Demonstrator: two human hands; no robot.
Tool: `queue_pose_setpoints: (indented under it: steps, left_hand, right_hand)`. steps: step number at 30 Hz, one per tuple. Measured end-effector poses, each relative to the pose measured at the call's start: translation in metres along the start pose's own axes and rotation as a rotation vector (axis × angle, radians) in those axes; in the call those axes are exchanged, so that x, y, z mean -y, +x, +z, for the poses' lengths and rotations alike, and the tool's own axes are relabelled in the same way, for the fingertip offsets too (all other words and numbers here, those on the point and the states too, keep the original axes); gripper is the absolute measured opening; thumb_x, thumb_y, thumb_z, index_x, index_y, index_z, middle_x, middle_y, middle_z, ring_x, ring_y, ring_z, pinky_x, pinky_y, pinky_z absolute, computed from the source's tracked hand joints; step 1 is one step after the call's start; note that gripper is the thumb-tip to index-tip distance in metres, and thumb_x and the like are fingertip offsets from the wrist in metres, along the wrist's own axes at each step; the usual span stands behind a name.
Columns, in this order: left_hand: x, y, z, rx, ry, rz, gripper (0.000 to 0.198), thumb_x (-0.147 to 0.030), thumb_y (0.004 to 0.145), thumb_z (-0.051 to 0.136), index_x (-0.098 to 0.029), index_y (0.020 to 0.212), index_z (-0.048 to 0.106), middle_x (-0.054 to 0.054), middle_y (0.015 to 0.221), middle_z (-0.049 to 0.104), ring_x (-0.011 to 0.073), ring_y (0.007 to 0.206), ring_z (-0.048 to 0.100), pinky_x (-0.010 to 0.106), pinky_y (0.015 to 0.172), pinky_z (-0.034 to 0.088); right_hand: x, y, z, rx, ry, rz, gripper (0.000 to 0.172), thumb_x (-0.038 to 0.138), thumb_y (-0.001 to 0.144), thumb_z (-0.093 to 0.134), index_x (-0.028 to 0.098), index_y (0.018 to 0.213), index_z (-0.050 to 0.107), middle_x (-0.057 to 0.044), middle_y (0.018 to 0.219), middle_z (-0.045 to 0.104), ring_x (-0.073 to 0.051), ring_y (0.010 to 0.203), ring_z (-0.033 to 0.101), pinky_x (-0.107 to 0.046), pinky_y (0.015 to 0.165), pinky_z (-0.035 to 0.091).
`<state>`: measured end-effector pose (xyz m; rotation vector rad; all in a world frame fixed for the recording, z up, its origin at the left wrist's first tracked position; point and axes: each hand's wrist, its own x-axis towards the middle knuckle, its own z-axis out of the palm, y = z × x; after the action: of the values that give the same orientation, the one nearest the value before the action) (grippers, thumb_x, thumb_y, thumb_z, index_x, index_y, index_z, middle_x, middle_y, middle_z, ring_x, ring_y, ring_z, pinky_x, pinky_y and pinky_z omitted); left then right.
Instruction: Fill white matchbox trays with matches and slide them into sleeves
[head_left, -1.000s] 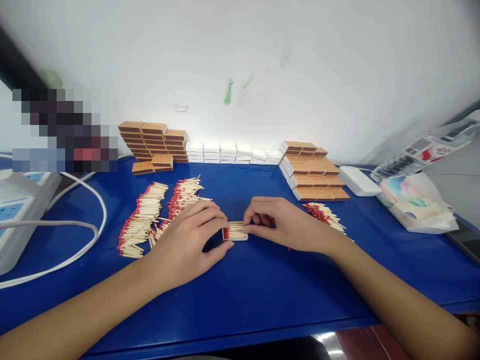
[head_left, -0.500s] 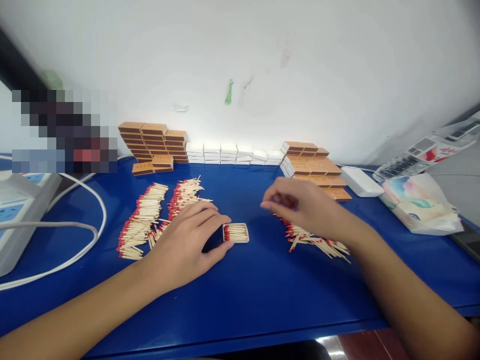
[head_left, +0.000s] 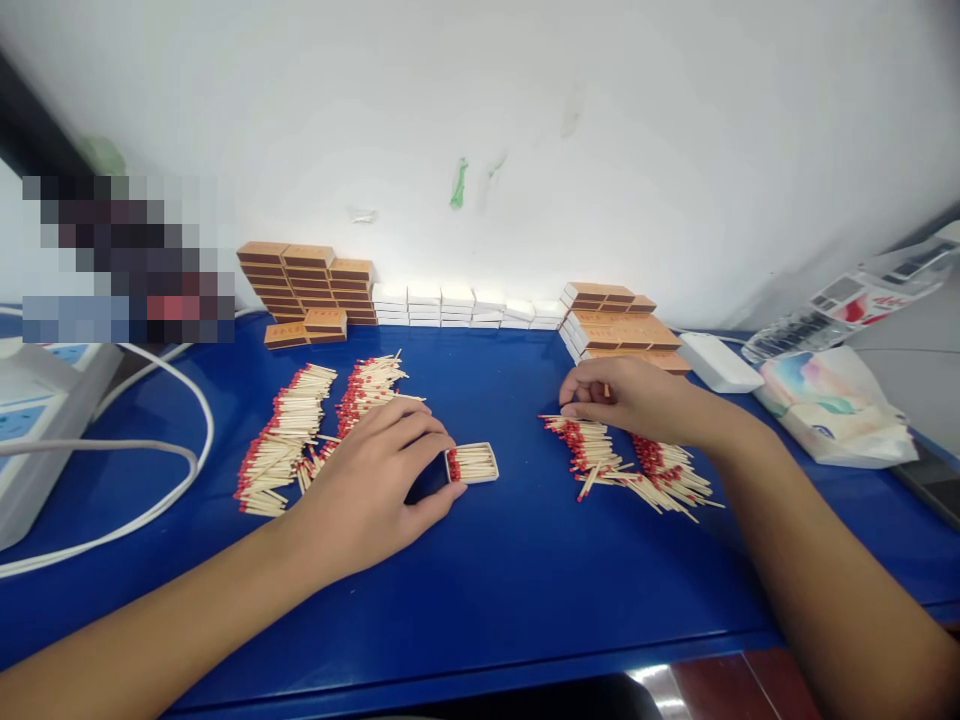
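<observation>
A small white matchbox tray lies on the blue table, filled with matches whose red heads point left. My left hand holds the tray's left end between thumb and fingertips. To the right, my right hand pinches a match at the top of a loose pile of matches; its curled fingers partly hide what is in the pinch. Another pile of matches lies below the right wrist. Beyond my left hand are two long piles, the left match pile and the right match pile.
Brown matchboxes are stacked at the back left, more matchboxes at the back right. Between them stand white trays along the wall. A tissue pack, a plastic bottle and a power strip with white cables flank the table.
My right hand has moved right and slightly down onto the top of the match pile, uncovering more of the matches there. My left hand and the tray have stayed in place.
</observation>
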<state>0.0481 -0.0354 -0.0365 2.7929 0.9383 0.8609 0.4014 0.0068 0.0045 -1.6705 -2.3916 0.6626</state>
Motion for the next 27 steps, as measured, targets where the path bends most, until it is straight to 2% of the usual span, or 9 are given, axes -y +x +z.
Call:
queue_pose_setpoints:
  steps: [12,27]
  left_hand:
    - [0.0001,-0.0006,-0.0003,-0.003,-0.015,-0.009,0.016,-0.033,0.103,0.072,-0.019,0.111,0.074,0.008,0.112,0.078,0.0309,0.123,0.066,0.053,0.112,0.056]
    - [-0.0001,-0.0008,0.0006,-0.014,0.002,0.002,0.017,-0.033,0.103,0.072,-0.018,0.112,0.074,0.009,0.112,0.079,0.0306,0.122,0.067,0.052,0.111,0.057]
  right_hand:
    - [-0.0013,0.0009,0.0014,0.015,-0.039,-0.007,0.031,0.052,0.099,0.064,0.024,0.093,0.075,-0.001,0.074,0.064,-0.017,0.064,0.055,-0.031,0.059,0.040]
    - [0.0017,0.0005,0.0028,0.004,-0.026,-0.011,0.036,0.058,0.099,0.064,0.025,0.092,0.075,-0.002,0.073,0.066,-0.018,0.063,0.056,-0.031,0.057,0.039]
